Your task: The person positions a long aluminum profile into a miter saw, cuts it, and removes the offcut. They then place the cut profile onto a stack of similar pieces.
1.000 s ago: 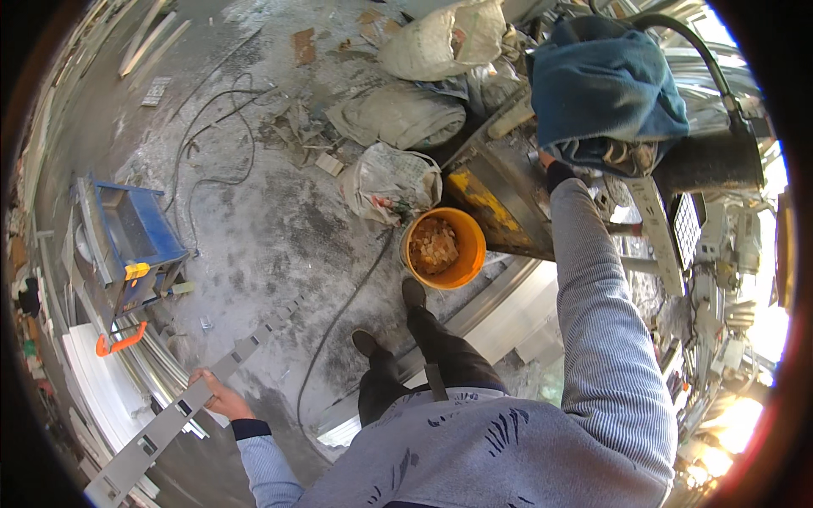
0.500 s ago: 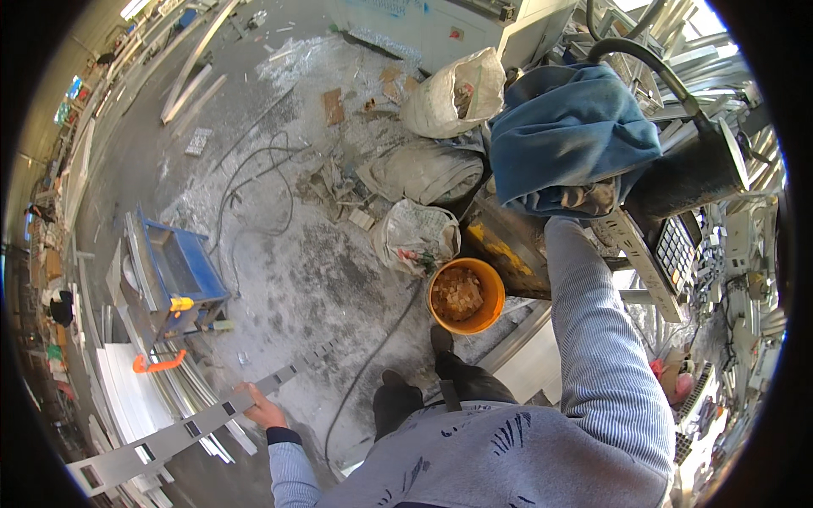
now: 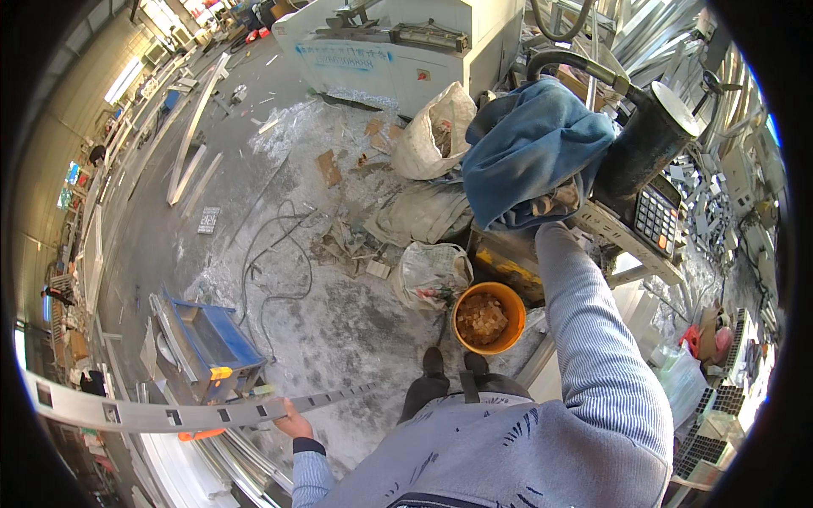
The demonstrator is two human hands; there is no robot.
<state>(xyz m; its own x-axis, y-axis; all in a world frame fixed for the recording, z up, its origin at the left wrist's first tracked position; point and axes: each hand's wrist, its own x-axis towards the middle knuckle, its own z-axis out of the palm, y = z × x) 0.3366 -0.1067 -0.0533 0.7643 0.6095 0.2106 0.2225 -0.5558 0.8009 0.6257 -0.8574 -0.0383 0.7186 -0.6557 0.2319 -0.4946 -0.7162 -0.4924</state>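
My left hand (image 3: 293, 421) is closed around a long, flat grey metal strip (image 3: 190, 416) with a row of rectangular cutouts. The strip runs past my hand at both ends, one end far out to the left, the other over the floor ahead of me. On the right, my striped sleeve (image 3: 589, 326) reaches up to a blue cloth (image 3: 538, 140) draped over a machine. A brownish, crumpled patch (image 3: 555, 201) shows at the cloth's lower edge where my right hand lies; its fingers cannot be made out. Beside the cloth stands a black cylinder (image 3: 639, 140) with a keypad (image 3: 657, 216) below it.
An orange bucket (image 3: 518, 317) of brownish chunks stands by my feet, near a white sack (image 3: 432, 275) and an open sack (image 3: 415, 144). A blue metal stand (image 3: 216, 334) is at left, with pale profiles (image 3: 241, 461) below. A cable (image 3: 292, 296) loops across the dusty floor.
The view has tilted up, bringing in more of the room's far side. The strip's left end has swung upward, with my left hand still gripping it. My right arm stays at the blue cloth.
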